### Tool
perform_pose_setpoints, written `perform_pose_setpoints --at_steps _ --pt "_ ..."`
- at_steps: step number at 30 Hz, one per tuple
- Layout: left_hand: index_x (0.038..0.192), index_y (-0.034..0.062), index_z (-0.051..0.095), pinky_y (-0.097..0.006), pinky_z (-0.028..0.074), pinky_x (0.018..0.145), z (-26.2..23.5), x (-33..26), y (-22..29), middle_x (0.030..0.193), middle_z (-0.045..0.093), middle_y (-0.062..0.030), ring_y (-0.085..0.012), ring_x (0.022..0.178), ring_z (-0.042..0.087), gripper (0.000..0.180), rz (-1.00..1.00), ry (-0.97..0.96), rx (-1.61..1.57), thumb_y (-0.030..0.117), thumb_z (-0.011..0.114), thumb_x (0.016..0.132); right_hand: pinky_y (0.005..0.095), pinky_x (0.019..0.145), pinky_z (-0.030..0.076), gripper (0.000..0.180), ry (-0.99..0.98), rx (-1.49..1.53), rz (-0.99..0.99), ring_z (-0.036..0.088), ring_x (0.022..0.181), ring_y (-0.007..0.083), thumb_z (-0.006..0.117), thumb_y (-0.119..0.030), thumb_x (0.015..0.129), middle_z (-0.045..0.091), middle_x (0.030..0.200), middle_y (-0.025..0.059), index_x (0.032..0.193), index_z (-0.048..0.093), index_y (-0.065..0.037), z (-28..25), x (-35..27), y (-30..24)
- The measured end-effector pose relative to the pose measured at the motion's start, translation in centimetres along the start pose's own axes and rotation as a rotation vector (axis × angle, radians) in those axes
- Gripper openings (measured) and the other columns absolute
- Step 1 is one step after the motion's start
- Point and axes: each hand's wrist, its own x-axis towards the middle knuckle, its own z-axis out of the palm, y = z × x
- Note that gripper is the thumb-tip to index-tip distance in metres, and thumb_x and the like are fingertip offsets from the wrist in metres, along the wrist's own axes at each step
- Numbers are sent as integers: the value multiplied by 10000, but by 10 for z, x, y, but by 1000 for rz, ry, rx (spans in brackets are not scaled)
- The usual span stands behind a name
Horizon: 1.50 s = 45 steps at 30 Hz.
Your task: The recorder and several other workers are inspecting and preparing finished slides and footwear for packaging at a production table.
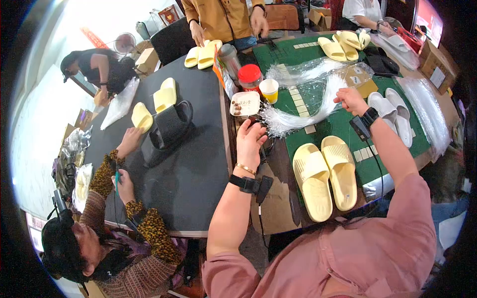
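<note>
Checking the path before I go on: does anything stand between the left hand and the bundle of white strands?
Nothing visible does. The left hand is beside the left end of the bundle of white strands; whether they touch is unclear. The yellow cup and red-lidded jar stand farther back, out of the way.

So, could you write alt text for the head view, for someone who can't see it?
A person's left hand and right hand are near opposite ends of a bundle of white strands on a green tabletop, beyond yellow slippers. At left, a co-worker's hand touches another slipper.
</note>
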Motion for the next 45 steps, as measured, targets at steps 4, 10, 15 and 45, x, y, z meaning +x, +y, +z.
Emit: perform_pose_setpoints --at_steps 4,10,15,45 --pt "1365 14 354 -312 507 742 -6 4 3 1032 569 -50 -158 899 603 570 35 57 14 131 643 887 220 359 278 458 56 -15 21 415 463 57 563 -203 879 646 857 68 1264 467 25 3 -18 10" --pt "1314 39 411 -280 503 706 -6 4 5 1059 557 -49 -129 890 594 465 35 70 79 143 616 909 186 380 261 378 -112 44 13 396 464 27 571 -153 884 636 821 38 1222 525 9 6 -94 15" --pt "1287 42 444 -303 487 729 -4 0 9 1036 578 -38 -150 878 603 460 68 93 80 132 647 884 192 504 387 213 -392 -89 179 507 561 38 599 -215 911 620 717 2 971 664 -21 15 -156 32" --pt "1333 -29 389 -223 488 533 -162 14 153 860 572 -31 -112 724 578 646 315 425 703 161 726 815 181 462 314 114 19 355 -116 425 544 16 551 -86 919 527 695 -48 984 609 -12 23 -206 131"
